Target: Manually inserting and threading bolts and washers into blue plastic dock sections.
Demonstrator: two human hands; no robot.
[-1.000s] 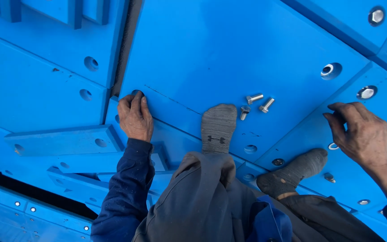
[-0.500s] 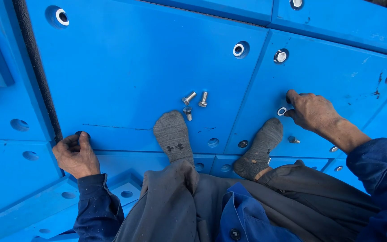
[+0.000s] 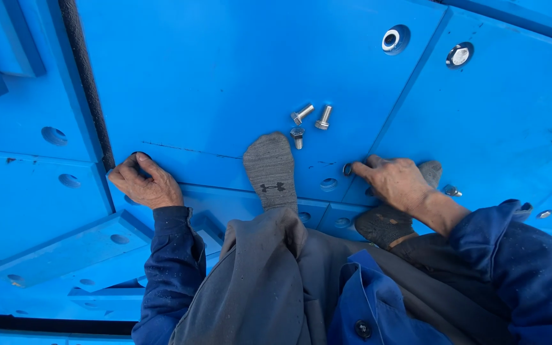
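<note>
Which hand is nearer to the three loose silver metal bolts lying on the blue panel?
The right hand. It rests on the blue panel just below and right of the silver metal bolts. The left hand grips the panel's edge far off to their lower left.

- Broad bare blue panel point(image 3: 225, 70) lies open above both hands, room to pass.
- Three loose bolts point(image 3: 308, 120) lie just beyond the grey-socked foot point(image 3: 271, 169), between the hands.
- The left hand point(image 3: 143, 183) sits against a dark seam point(image 3: 87, 89).
- The right hand point(image 3: 396, 182) crowds the other foot point(image 3: 384, 223).
</note>
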